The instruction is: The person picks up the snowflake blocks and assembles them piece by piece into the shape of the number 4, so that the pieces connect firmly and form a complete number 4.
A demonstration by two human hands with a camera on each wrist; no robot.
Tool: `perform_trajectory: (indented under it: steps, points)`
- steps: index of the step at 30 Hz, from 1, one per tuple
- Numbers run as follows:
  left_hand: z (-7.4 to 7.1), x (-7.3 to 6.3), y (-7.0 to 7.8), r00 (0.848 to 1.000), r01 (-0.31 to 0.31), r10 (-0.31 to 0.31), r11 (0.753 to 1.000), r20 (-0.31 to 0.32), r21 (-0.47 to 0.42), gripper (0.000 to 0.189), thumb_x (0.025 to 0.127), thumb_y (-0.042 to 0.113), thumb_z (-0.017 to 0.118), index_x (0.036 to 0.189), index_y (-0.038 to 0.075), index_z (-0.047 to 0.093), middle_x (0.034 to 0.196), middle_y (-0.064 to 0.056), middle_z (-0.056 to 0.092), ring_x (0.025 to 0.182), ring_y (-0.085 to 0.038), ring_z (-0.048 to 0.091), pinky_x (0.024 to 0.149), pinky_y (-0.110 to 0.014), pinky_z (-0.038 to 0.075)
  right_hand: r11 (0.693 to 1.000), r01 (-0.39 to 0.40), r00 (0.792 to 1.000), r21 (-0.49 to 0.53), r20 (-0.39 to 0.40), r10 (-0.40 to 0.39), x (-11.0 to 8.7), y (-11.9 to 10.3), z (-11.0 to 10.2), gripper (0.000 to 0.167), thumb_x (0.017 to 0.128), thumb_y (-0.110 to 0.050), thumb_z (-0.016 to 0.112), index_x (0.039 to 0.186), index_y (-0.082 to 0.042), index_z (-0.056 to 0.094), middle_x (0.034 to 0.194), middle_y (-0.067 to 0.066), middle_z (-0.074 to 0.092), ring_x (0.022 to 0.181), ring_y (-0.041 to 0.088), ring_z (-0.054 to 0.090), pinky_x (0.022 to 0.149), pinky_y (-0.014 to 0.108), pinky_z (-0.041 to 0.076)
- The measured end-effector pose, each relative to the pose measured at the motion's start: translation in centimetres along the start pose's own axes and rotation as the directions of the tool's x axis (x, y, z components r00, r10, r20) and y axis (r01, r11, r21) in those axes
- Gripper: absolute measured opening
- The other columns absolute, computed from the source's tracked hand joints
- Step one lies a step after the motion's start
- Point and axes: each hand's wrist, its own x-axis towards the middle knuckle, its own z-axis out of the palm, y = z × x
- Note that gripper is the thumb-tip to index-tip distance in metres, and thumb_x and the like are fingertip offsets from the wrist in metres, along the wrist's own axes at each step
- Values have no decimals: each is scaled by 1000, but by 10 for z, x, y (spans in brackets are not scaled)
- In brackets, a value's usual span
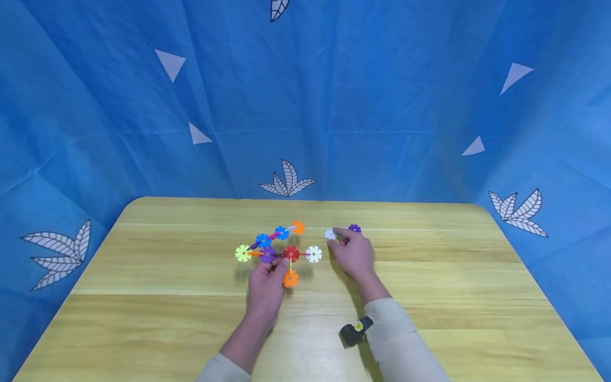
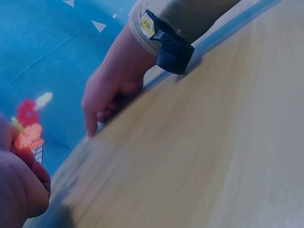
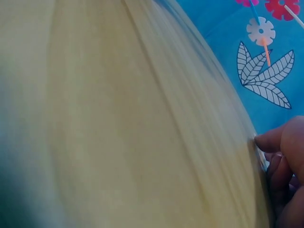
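My left hand [image 1: 265, 292] grips a chain of notched plastic snowflake discs near its middle, around the purple disc [image 1: 268, 254] and the red disc [image 1: 291, 253]. A white disc [image 1: 313, 254] forms its right end, and an orange disc [image 1: 290, 279] hangs below the red one. At the far left is a yellow-green disc [image 1: 243, 253]; blue discs [image 1: 263, 241] and another orange disc [image 1: 298, 227] run along the back branch. Thumb and index finger of my right hand [image 1: 354, 255] pinch a separate white snowflake disc [image 1: 330, 234] at the tabletop.
A loose purple disc [image 1: 355, 228] lies just beyond the right hand on the wooden table [image 1: 453, 276]. A black wrist camera [image 1: 354, 332] is strapped to the right forearm. Blue patterned cloth [image 1: 382, 106] hangs behind the table's far edge.
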Motion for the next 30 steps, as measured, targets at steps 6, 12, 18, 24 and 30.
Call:
perform_trajectory:
  steps: [6, 12, 18, 24, 30]
  points:
    - [-2, 0, -2, 1000, -8, 8, 1000, 21, 5, 14, 98, 14, 64, 97, 0, 63, 88, -6, 57, 77, -17, 48, 61, -25, 44, 1000, -15, 1000, -9, -25, 15, -1, -1, 2, 32, 86, -27, 78, 116, -17, 75, 68, -2, 57, 60, 17, 50, 55, 34, 40]
    - [-2, 1, -3, 1000, -17, 17, 1000, 24, 23, 14, 99, 13, 63, 98, -1, 63, 90, -7, 58, 80, -18, 49, 65, -24, 45, 1000, -29, 999, 0, -24, 29, 0, -1, 3, 31, 85, -26, 78, 115, -16, 75, 70, -2, 58, 61, 17, 51, 56, 34, 41]
    - [-2, 0, -2, 999, -9, 8, 1000, 33, 27, 14, 100, 13, 62, 99, -1, 62, 92, -8, 58, 81, -19, 49, 66, -24, 45, 996, -49, 999, 72, -11, 50, 0, 2, 2, 30, 82, -22, 83, 109, -13, 74, 75, 0, 59, 67, 18, 53, 62, 35, 42]
    - [-2, -1, -1, 999, -11, 10, 1000, 46, 24, 15, 99, 14, 62, 97, 0, 62, 89, -6, 56, 79, -17, 47, 65, -24, 44, 986, -64, 997, 155, -27, 69, -4, 1, 0, 26, 78, -16, 87, 99, -10, 74, 86, 3, 64, 83, 22, 59, 76, 38, 47]
    - [-1, -2, 0, 999, -10, 9, 1000, 49, 26, 13, 99, 12, 61, 96, 0, 61, 90, -7, 57, 81, -18, 48, 67, -25, 46, 979, -41, 998, 198, -30, 48, -6, 2, -1, 28, 75, -11, 88, 98, -8, 72, 93, 5, 68, 93, 26, 62, 86, 43, 48]
